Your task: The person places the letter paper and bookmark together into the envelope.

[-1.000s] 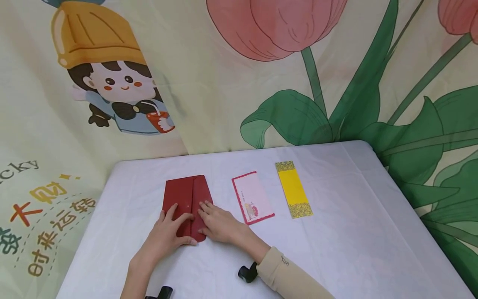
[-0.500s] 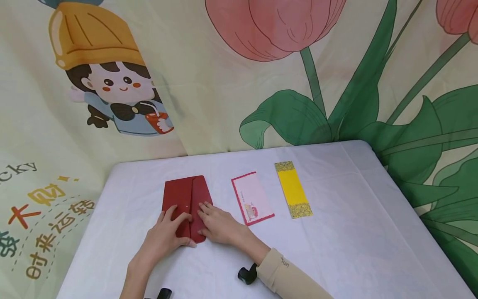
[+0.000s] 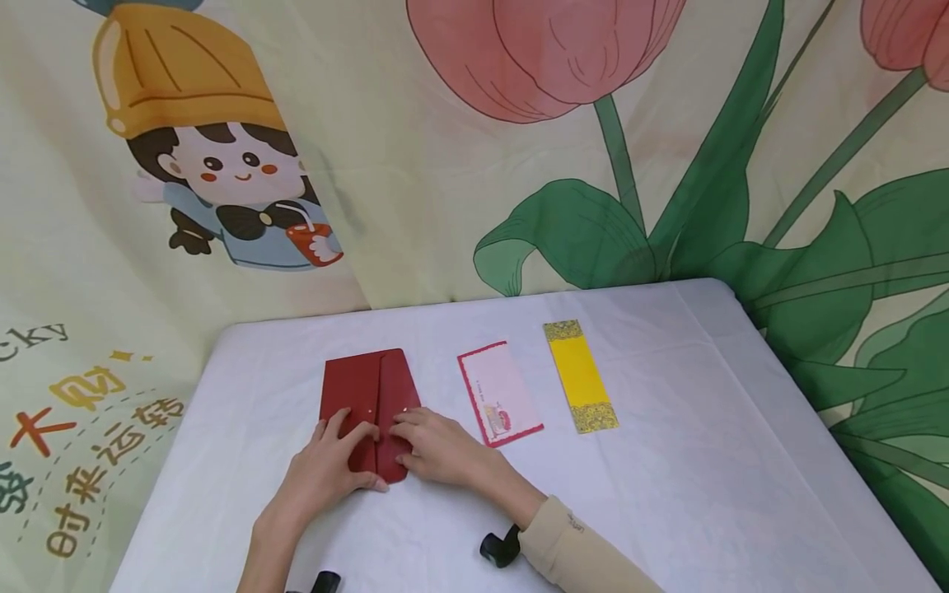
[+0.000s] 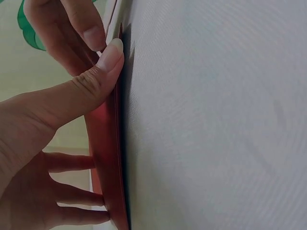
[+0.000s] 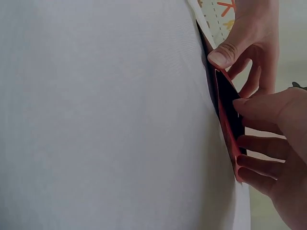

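Note:
A dark red envelope-style pouch (image 3: 351, 380) lies on the table, its flap (image 3: 398, 383) folded over along the right side. My left hand (image 3: 324, 461) rests on the pouch's left part with spread fingers, its thumb (image 4: 111, 56) at the near edge. My right hand (image 3: 437, 445) touches the flap with its fingertips. In the right wrist view, a dark gap shows under the slightly raised flap edge, with the right hand's thumb and fingers (image 5: 263, 146) along it. Small light dots mark the pouch and flap.
To the right lie a white card (image 3: 504, 395) with a scalloped red border and a yellow strip (image 3: 581, 371) with glittery gold ends. Black wrist-camera mounts (image 3: 500, 547) hang under the wrists. A printed curtain (image 3: 415, 165) stands behind the white-covered table (image 3: 689, 461).
My right hand's fingertips have drawn slightly toward me along the flap, and a light dot on the flap now shows. My left hand stays in nearly the same place.

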A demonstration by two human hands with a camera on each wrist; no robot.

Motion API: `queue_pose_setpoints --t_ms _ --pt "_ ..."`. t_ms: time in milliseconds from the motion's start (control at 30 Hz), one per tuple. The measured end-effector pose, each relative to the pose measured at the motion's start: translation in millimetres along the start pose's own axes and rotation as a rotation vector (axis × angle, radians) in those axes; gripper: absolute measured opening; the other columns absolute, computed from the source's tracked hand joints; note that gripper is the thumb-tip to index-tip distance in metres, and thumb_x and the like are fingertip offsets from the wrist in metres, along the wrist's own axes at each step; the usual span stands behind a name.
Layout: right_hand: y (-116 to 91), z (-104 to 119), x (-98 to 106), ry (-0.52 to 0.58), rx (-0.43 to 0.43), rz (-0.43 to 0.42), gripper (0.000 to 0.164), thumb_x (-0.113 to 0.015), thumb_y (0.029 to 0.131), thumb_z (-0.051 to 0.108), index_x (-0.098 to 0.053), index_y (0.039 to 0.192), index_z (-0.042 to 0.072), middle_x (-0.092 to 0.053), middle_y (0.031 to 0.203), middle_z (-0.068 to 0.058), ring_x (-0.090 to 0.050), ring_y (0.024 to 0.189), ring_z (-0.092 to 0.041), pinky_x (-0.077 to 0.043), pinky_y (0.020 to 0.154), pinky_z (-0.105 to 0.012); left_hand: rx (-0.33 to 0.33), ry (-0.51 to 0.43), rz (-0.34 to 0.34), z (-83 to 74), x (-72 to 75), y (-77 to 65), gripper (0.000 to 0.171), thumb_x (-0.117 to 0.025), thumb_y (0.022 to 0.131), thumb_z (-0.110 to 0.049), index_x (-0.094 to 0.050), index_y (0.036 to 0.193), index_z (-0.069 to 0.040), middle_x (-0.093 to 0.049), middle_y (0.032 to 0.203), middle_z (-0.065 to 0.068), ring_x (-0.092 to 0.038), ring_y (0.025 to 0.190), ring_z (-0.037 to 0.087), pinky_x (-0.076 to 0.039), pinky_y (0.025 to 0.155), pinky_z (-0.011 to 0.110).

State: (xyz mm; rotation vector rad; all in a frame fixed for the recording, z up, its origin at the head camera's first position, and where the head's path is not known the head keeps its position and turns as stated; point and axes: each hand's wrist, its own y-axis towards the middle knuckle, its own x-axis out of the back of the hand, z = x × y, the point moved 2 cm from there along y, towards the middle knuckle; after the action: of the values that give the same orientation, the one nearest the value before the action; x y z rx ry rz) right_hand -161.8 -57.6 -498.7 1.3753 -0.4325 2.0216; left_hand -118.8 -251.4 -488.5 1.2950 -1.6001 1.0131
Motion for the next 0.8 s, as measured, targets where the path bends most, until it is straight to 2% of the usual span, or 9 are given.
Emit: queue_pose_setpoints --t_ms 267,600,800 --pt "-15 -15 10 0.069 -0.066 -0.089 0.043 -0.073 0.097 0.028 -0.065 0.137 0.014 -0.067 0.136 0.001 -0.061 0.124 -0.015 -0.052 0.103 -0.027 -0.010 -0.009 -0.014 -0.9 -0.8 0.5 0.071 -0.095 0.065 -0.047 -0.064 0.124 -0.023 -0.041 0.148 0.029 -0.039 0.132 0.056 -0.056 0.082 0.067" --pt "-37 -48 28 0.079 -0.295 -0.187 0.050 -0.076 0.094 0.030 -0.061 0.139 0.014 -0.065 0.126 -0.003 -0.059 0.109 -0.017 -0.053 0.097 -0.032 -0.016 -0.029 -0.013 -0.4 0.1 0.7 0.065 -0.095 0.067 -0.048 -0.064 0.119 -0.026 -0.040 0.149 0.029 -0.038 0.132 0.058 -0.055 0.080 0.067" --pt "-47 -64 32 0.054 -0.386 -0.265 0.051 -0.079 0.091 0.029 -0.063 0.135 0.009 -0.064 0.118 -0.008 -0.054 0.100 -0.021 -0.050 0.087 -0.032 -0.022 -0.036 -0.010 -0.7 0.2 -0.6 0.063 -0.094 0.067 -0.048 -0.064 0.118 -0.026 -0.040 0.149 0.029 -0.037 0.132 0.059 -0.055 0.079 0.066"
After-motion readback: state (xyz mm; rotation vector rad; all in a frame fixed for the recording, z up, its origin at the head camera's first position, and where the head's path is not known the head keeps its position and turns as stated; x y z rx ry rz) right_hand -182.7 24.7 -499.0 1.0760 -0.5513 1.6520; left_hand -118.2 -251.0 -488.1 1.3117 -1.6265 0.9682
